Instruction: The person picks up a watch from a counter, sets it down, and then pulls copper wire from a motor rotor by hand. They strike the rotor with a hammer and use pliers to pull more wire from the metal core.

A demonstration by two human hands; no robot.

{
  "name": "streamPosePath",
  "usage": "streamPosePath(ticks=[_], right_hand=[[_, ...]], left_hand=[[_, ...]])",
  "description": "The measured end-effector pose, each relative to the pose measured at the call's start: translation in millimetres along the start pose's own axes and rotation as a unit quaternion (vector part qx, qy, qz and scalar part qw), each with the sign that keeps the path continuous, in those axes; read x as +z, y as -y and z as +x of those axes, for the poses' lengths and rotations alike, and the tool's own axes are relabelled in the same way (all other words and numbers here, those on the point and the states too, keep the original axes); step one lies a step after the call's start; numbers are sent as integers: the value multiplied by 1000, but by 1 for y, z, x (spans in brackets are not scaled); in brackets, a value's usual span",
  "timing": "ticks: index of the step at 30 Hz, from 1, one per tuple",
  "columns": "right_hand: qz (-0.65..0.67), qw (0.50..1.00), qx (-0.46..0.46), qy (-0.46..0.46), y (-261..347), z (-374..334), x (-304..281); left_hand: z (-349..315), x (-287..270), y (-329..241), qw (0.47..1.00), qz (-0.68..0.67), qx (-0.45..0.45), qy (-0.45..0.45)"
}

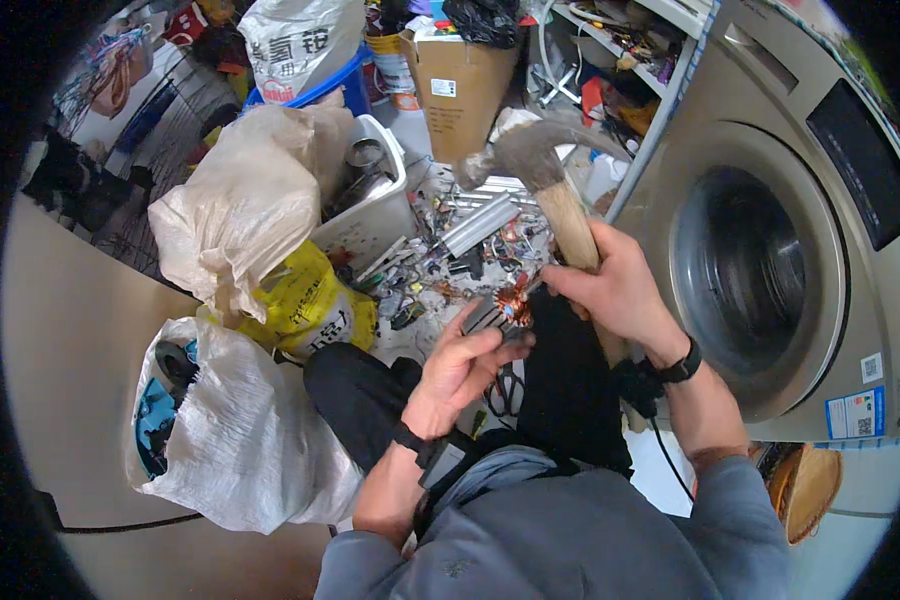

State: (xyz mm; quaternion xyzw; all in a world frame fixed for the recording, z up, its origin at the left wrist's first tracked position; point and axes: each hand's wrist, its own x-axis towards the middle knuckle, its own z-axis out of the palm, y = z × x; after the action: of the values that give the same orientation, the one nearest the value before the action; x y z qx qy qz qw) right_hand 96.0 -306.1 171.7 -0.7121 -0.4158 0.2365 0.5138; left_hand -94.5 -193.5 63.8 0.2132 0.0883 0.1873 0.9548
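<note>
My left hand point(460, 365) is closed around a motor rotor point(513, 303), a grey ridged body with bright copper windings, above my lap. Close to its right is my right hand point(620, 285), wrapped around the wooden handle of a claw hammer point(568, 220). The hammer stands tilted, its worn metal head up and its handle running down past my wrist. The thumb and forefinger of my right hand reach to the copper end; whether they also pinch a shaft there is hard to make out. Black-handled scissors point(506, 390) lie below my left hand.
Scrap parts and wires point(440, 250) litter the floor ahead. At left stand a white woven sack point(260, 430), a yellow bag point(320, 300) and a white bin point(375, 220) beside a beige sack point(240, 190). A cardboard box point(465, 100) is behind; a washing machine point(650, 190) borders the right.
</note>
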Motion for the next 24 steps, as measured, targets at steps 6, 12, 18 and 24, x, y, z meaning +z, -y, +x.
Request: streamPosePath(ticks=[6, 12, 18, 24], right_hand=[[35, 992, -7, 117, 14, 15, -5], [-43, 994, -51, 89, 23, 14, -1], [-39, 999, -6, 10, 26, -18, -19], [-117, 988, -13, 102, 11, -35, 6]], left_hand=[[11, 9, -17, 960, 242, -121, 72], [13, 12, -24, 945, 323, -58, 9], [9, -8, -52, 941, 324, 36, -85], [6, -35, -73, 979, 178, 40, -95]])
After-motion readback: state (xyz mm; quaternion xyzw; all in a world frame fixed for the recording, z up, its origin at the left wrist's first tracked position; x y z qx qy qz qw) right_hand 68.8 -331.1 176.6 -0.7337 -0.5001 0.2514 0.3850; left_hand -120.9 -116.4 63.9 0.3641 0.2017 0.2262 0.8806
